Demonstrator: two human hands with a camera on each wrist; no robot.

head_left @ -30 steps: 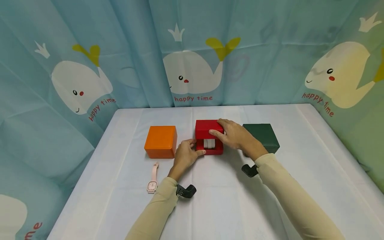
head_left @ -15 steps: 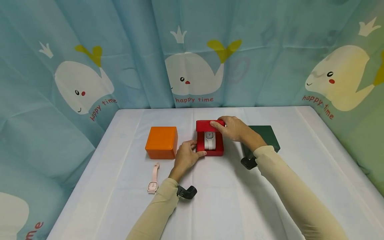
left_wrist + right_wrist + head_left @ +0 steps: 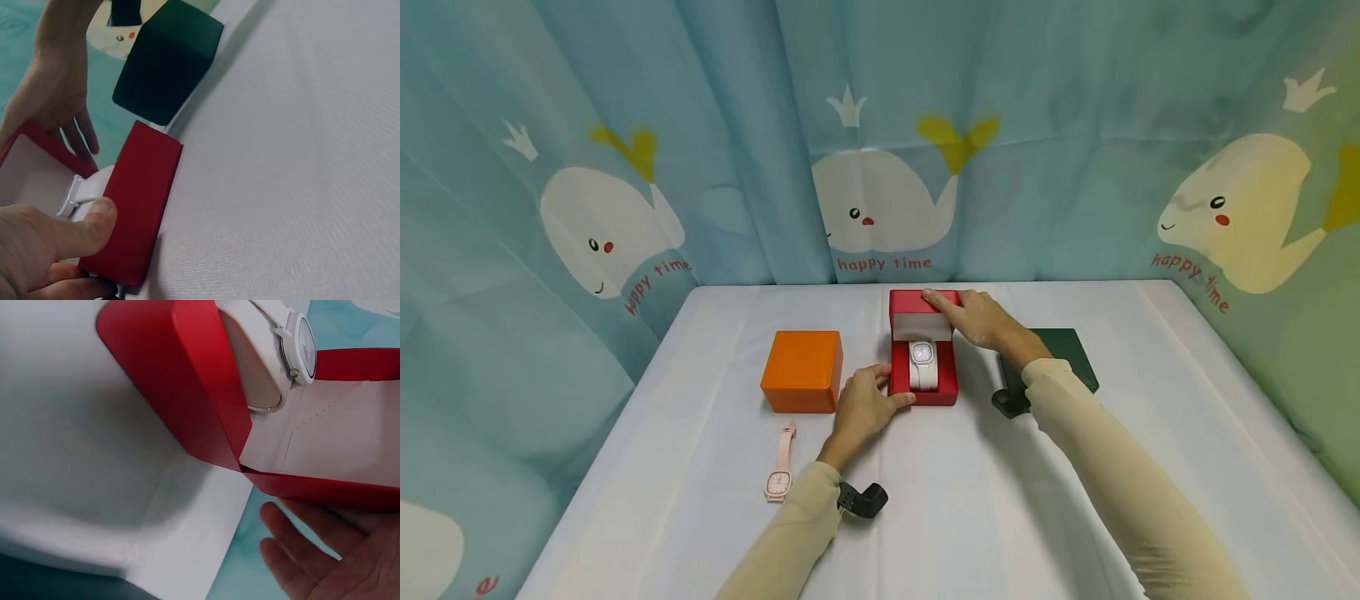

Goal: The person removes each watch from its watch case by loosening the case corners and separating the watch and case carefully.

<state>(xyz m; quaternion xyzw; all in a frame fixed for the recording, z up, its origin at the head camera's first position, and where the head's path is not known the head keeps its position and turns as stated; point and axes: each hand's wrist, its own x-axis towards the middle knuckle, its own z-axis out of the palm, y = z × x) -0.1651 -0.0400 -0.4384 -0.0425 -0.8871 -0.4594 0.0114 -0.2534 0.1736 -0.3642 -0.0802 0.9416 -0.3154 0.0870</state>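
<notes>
A red box [image 3: 923, 390] stands open at the table's middle, its lid [image 3: 921, 310] tipped back upright. A white watch [image 3: 922, 364] sits on the cushion inside, also seen as the white watch [image 3: 294, 344] from the right wrist. My left hand [image 3: 883, 393] pinches the box's front left corner, thumb [image 3: 84, 230] on the front wall [image 3: 134, 212]. My right hand [image 3: 951, 308] rests on the lid's top edge, with straight fingers [image 3: 300, 559] behind the lid [image 3: 325, 444].
An orange box [image 3: 801, 371], closed, stands left of the red one. A dark green box [image 3: 1067, 354] stands to its right, partly behind my right forearm. A pink watch [image 3: 780, 462] lies flat on the white tablecloth [image 3: 970, 500] near my left wrist. Whale-print curtains surround the table.
The right hand has swung the red box's lid up and back from nearly closed to fully upright, uncovering the white watch. The left hand has stayed on the box's corner.
</notes>
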